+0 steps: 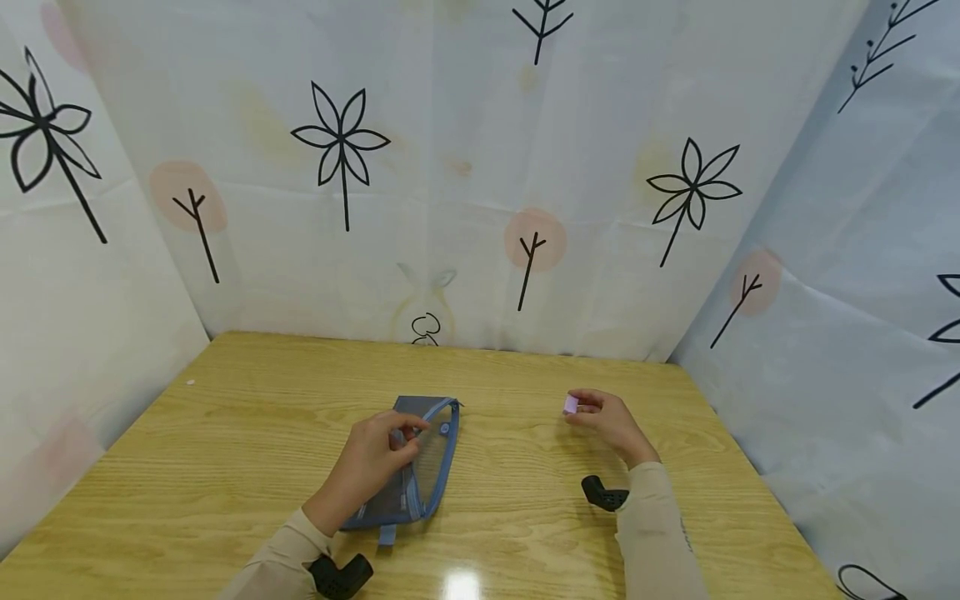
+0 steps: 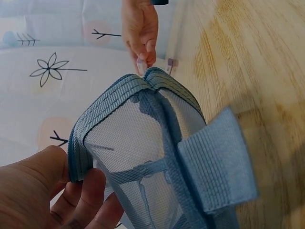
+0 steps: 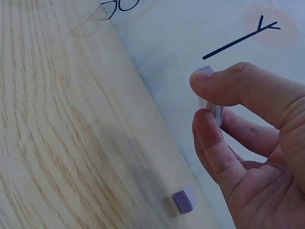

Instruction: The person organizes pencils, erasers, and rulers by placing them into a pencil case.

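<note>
A blue-grey mesh zip pouch (image 1: 386, 500) lies on the table with its blue zipped mouth gaping toward the right. My left hand (image 1: 375, 454) pinches its edge between thumb and fingers; the left wrist view shows the thumb (image 2: 47, 164) against the ribbed trim. A short fabric tab (image 2: 219, 162) sticks out at the pouch's near end. Farther right, my right hand (image 1: 607, 421) pinches a small purple-and-white block (image 3: 217, 112), with print on its side, between thumb and fingertips. A second small purple block (image 3: 182, 202) rests on the table below that hand.
The wooden table (image 1: 510, 467) ends at a patterned cloth backdrop (image 1: 450, 167) behind and at both sides. Black wrist devices (image 1: 341, 577) are worn at both sleeves. A tiny white speck (image 1: 191, 382) lies at the table's far left.
</note>
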A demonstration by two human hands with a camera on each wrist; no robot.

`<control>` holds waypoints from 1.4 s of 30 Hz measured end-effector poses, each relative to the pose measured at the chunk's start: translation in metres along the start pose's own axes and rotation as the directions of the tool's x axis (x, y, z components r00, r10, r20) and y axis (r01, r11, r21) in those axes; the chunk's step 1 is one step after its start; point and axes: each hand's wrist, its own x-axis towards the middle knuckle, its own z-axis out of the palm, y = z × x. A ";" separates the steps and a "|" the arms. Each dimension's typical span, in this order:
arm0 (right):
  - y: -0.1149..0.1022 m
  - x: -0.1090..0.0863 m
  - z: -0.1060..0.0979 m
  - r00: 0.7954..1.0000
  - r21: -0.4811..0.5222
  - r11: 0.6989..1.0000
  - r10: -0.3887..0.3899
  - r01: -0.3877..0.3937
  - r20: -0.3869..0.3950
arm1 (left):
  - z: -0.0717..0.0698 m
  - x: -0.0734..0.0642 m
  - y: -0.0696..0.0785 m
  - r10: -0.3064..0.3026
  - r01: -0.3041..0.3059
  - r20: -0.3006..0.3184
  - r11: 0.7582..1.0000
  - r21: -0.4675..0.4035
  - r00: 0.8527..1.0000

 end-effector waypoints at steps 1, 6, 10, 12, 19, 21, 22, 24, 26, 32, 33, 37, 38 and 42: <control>-0.001 0.000 0.000 1.000 0.001 1.000 0.001 -0.001 -0.001 | 0.000 0.000 0.000 -0.001 0.001 0.000 1.000 0.000 1.000; -0.006 -0.001 0.002 1.000 0.007 1.000 -0.017 0.017 0.013 | 0.000 0.000 0.000 -0.006 0.006 0.001 1.000 -0.003 1.000; -0.013 -0.003 0.002 0.998 0.022 0.998 -0.052 0.051 0.044 | 0.000 0.001 0.000 -0.006 0.006 0.002 1.000 -0.002 1.000; -0.018 -0.004 0.001 0.996 0.023 0.998 -0.065 0.064 0.056 | 0.000 0.001 0.000 -0.004 0.004 0.002 1.000 -0.001 1.000; -0.031 -0.008 0.000 0.995 0.007 0.996 -0.086 0.086 0.056 | -0.001 0.001 0.002 -0.004 0.004 0.004 1.000 0.002 1.000; -0.034 -0.009 0.000 0.993 0.007 0.995 -0.099 0.098 0.064 | -0.001 0.001 0.002 -0.002 0.002 0.004 1.000 0.004 1.000; -0.035 -0.009 0.000 0.991 0.004 0.994 -0.109 0.109 0.073 | -0.001 0.001 0.002 -0.002 0.002 0.003 1.000 0.005 1.000; -0.038 -0.011 0.000 0.989 0.005 0.993 -0.120 0.120 0.081 | -0.001 0.001 0.001 -0.002 0.002 0.004 1.000 0.005 1.000; -0.042 -0.012 0.001 0.988 0.007 0.992 -0.126 0.126 0.092 | -0.001 0.000 0.001 -0.001 0.001 0.004 1.000 0.004 1.000; -0.051 -0.014 0.006 0.980 0.008 0.988 -0.151 0.151 0.129 | -0.001 0.000 0.000 0.004 -0.004 0.004 1.000 0.004 1.000; -0.052 -0.015 0.007 0.979 0.009 0.988 -0.155 0.155 0.132 | -0.001 0.000 0.000 0.005 -0.005 0.004 1.000 0.004 1.000; -0.057 -0.016 0.009 0.976 0.015 0.986 -0.167 0.166 0.137 | -0.001 0.000 0.000 0.010 -0.010 0.003 1.000 0.006 1.000; -0.058 -0.016 0.009 0.976 0.014 0.985 -0.170 0.170 0.138 | -0.001 0.000 0.000 0.011 -0.011 0.002 1.000 0.008 1.000; -0.062 -0.017 0.010 0.978 0.007 0.986 -0.164 0.164 0.129 | -0.002 -0.001 0.000 0.012 -0.012 0.001 1.000 0.012 1.000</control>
